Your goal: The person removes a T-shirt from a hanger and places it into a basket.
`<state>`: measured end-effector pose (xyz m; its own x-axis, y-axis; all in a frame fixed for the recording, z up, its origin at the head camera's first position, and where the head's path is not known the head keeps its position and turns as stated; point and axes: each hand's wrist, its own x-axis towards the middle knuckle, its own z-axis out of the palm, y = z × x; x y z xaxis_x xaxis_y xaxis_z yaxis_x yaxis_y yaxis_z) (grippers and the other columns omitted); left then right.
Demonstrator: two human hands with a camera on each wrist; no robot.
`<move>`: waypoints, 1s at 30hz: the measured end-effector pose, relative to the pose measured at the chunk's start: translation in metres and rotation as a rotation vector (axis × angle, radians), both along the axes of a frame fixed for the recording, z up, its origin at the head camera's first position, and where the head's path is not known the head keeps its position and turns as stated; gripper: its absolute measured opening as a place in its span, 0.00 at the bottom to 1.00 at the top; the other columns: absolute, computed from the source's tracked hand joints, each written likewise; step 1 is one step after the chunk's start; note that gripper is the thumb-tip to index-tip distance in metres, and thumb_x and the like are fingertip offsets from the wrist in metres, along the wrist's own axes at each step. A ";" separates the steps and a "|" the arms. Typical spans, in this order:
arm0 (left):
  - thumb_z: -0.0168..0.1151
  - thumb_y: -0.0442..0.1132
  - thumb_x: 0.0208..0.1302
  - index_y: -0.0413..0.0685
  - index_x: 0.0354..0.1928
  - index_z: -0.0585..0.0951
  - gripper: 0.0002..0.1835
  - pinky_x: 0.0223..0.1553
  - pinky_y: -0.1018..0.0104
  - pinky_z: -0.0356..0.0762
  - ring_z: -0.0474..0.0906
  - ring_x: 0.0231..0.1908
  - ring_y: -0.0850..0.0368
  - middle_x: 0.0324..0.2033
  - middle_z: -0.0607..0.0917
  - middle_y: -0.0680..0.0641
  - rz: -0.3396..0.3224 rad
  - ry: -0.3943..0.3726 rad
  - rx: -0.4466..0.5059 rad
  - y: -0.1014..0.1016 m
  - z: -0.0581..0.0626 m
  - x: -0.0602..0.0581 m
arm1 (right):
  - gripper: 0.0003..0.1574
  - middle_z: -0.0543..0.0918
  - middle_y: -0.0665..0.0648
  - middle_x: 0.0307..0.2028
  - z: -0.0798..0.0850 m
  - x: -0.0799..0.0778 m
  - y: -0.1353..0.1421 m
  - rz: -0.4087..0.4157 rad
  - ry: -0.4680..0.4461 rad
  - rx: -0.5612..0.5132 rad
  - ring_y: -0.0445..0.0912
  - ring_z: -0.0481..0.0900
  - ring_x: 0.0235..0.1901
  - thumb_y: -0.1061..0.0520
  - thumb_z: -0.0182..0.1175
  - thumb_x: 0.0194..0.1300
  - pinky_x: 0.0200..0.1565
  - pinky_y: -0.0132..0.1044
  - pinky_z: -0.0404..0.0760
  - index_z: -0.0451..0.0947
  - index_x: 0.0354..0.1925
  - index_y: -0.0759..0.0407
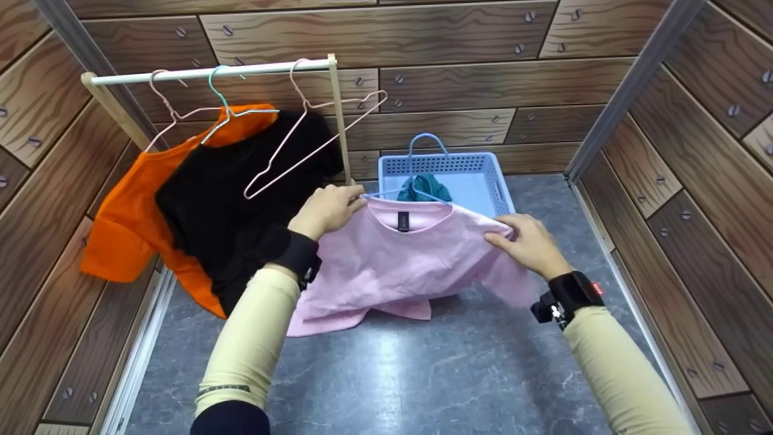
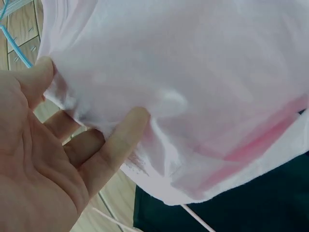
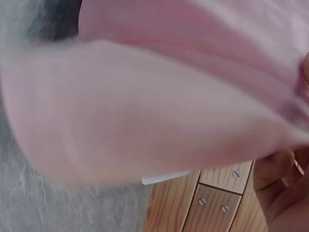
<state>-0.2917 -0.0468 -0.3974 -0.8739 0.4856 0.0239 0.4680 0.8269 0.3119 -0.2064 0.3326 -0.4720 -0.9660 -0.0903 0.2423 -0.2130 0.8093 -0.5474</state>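
A pink T-shirt [image 1: 392, 260] hangs between both hands, its neckline and dark label facing up. Inside its neck sits a blue hanger [image 1: 427, 138], hook upward. My left hand [image 1: 329, 210] pinches the shirt at its left shoulder, close to the hanger's arm. In the left wrist view, the thumb and fingers [image 2: 123, 140] hold the thin pink cloth. My right hand [image 1: 528, 244] pinches the other shoulder between thumb and fingers. A pink sleeve [image 3: 120, 116] droops below it, blurred in the right wrist view. Cloth hides the hanger's right end.
At left stands a clothes rack [image 1: 211, 74] with an orange shirt [image 1: 121, 241], a black shirt [image 1: 223, 199] and a bare pink hanger [image 1: 314, 148]. Behind the pink shirt, a blue basket [image 1: 477, 158] contains a teal cloth [image 1: 426, 187]. Wood-patterned walls [image 1: 694, 181] enclose the grey floor [image 1: 386, 386].
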 end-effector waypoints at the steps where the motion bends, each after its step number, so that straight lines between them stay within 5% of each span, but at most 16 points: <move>1: 0.51 0.53 0.73 0.51 0.37 0.75 0.15 0.44 0.42 0.77 0.82 0.43 0.35 0.37 0.84 0.39 0.007 0.005 -0.005 0.000 -0.001 0.000 | 0.24 0.85 0.61 0.48 0.001 -0.001 -0.003 0.000 0.019 0.026 0.56 0.82 0.45 0.44 0.67 0.61 0.48 0.51 0.77 0.82 0.50 0.56; 8: 0.48 0.55 0.73 0.50 0.36 0.72 0.16 0.43 0.42 0.77 0.82 0.43 0.36 0.36 0.84 0.39 -0.011 0.004 -0.031 0.003 -0.010 0.005 | 0.16 0.87 0.57 0.47 0.013 -0.004 -0.037 0.016 0.164 0.119 0.56 0.85 0.46 0.49 0.64 0.64 0.47 0.53 0.80 0.84 0.50 0.50; 16: 0.56 0.53 0.69 0.50 0.41 0.77 0.14 0.45 0.46 0.78 0.82 0.45 0.43 0.40 0.85 0.43 0.006 -0.026 -0.025 0.010 -0.007 0.010 | 0.11 0.89 0.58 0.38 0.016 -0.010 -0.053 -0.049 0.211 0.057 0.58 0.87 0.37 0.53 0.70 0.57 0.40 0.54 0.81 0.89 0.40 0.52; 21: 0.62 0.47 0.66 0.50 0.49 0.82 0.14 0.52 0.52 0.78 0.83 0.49 0.49 0.46 0.87 0.47 -0.105 0.055 0.095 0.026 -0.002 0.011 | 0.10 0.90 0.58 0.37 0.014 -0.015 -0.063 -0.030 0.231 0.041 0.57 0.88 0.36 0.54 0.70 0.57 0.40 0.52 0.82 0.89 0.39 0.53; 26: 0.57 0.47 0.70 0.46 0.36 0.82 0.13 0.41 0.57 0.79 0.84 0.33 0.54 0.32 0.87 0.47 -0.169 0.049 0.186 0.039 -0.002 0.009 | 0.09 0.90 0.56 0.36 0.014 -0.018 -0.074 0.024 0.241 0.034 0.55 0.88 0.35 0.54 0.70 0.58 0.39 0.49 0.82 0.89 0.38 0.52; 30: 0.55 0.50 0.72 0.48 0.32 0.78 0.15 0.28 0.64 0.79 0.81 0.22 0.59 0.26 0.86 0.48 -0.135 -0.072 0.255 0.036 -0.004 0.010 | 0.08 0.90 0.55 0.35 0.013 -0.019 -0.076 0.073 0.226 0.013 0.53 0.88 0.35 0.54 0.69 0.58 0.39 0.48 0.83 0.89 0.38 0.52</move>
<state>-0.2821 -0.0111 -0.4018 -0.8059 0.5836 0.0999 0.5372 0.6497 0.5380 -0.2250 0.2570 -0.4590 -0.8779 -0.1627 0.4504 -0.3875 0.7939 -0.4685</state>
